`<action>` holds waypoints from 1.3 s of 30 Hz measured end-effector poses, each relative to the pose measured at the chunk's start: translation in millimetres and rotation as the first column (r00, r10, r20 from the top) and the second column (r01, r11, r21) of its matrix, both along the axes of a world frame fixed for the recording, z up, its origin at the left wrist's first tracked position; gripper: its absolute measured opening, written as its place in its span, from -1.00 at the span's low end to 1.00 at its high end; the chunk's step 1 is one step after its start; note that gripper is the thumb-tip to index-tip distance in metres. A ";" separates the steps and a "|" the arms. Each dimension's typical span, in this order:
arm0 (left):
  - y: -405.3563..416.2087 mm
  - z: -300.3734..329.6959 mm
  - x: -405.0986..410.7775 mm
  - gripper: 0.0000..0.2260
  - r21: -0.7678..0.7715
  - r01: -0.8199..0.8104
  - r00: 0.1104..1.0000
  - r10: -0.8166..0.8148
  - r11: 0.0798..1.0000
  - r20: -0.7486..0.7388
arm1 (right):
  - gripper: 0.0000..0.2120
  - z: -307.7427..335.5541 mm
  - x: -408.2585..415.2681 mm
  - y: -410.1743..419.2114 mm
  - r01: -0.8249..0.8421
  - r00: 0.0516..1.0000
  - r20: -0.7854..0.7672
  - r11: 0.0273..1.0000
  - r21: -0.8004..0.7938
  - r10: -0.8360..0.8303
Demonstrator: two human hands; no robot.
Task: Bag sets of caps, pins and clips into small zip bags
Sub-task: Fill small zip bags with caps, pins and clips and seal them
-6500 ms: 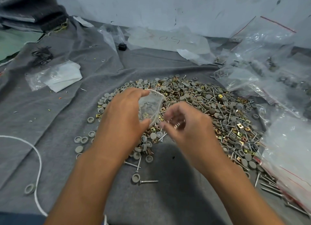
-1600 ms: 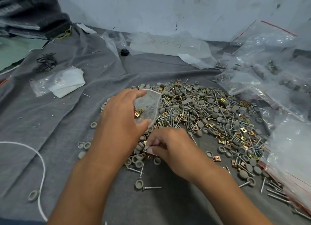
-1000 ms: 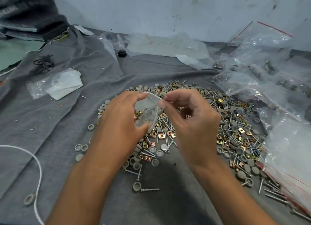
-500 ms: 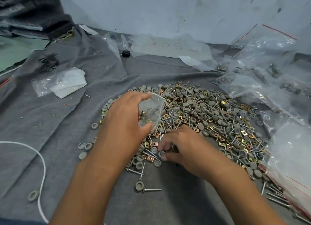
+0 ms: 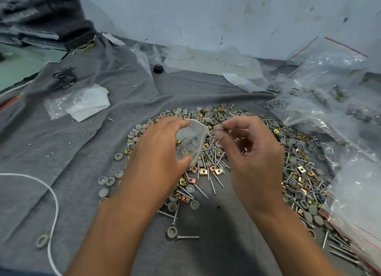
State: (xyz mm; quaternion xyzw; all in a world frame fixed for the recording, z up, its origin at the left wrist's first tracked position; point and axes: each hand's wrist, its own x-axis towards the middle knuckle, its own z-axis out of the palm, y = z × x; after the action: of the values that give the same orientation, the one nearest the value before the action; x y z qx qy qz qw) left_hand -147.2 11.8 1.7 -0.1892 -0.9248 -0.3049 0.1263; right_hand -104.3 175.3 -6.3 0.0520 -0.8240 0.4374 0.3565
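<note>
My left hand (image 5: pixel 158 152) grips a small clear zip bag (image 5: pixel 190 140), its mouth held open toward the right; a few caps and a brass clip show inside. My right hand (image 5: pixel 251 152) is raised beside the bag's mouth and pinches a grey cap (image 5: pixel 217 128) between thumb and forefinger. Under both hands a wide pile of parts (image 5: pixel 257 152) lies on the grey cloth (image 5: pixel 68 156): grey round caps, long metal pins and square brass clips.
Large clear bags with red zip lines (image 5: pixel 338 102) crowd the right side, some holding filled small bags. A stack of small bags (image 5: pixel 82 102) lies at the left. A white cord (image 5: pixel 54 197) curves near the left front. A wall stands behind.
My right hand has risen from the near edge of the pile, where it was picking among the parts, up to the bag's mouth with a cap pinched in it. The left hand kept the bag in place.
</note>
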 end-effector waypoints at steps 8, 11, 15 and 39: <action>3.0 -1.3 -1.1 -0.36 0.003 0.011 1.000 -0.011 1.000 0.010 | -0.81 -9.3 -2.7 -8.4 -0.014 1.000 0.008 0.998 0.055 0.014; 4.2 -1.6 -0.8 -0.36 0.000 0.011 1.000 -0.011 1.000 0.005 | -0.89 -8.0 -2.2 -5.4 -0.036 0.999 0.022 0.994 0.106 0.034; 3.0 -2.0 -1.9 -0.34 0.004 -0.005 1.000 0.005 1.000 0.002 | -0.82 -14.1 6.8 4.4 -0.176 0.891 0.439 0.979 0.104 0.113; 1.6 -0.3 -1.7 -0.39 -0.001 -0.007 1.000 0.007 1.000 0.001 | -0.84 -30.6 8.7 -10.3 -0.429 0.769 0.639 0.764 0.483 0.028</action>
State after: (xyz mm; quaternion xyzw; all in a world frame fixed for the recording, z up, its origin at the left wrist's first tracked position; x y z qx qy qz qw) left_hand -148.9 13.5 1.4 -0.1859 -0.9256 -0.3043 0.1268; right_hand -95.5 165.1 -36.9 0.1283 -0.9739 0.1867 -0.0169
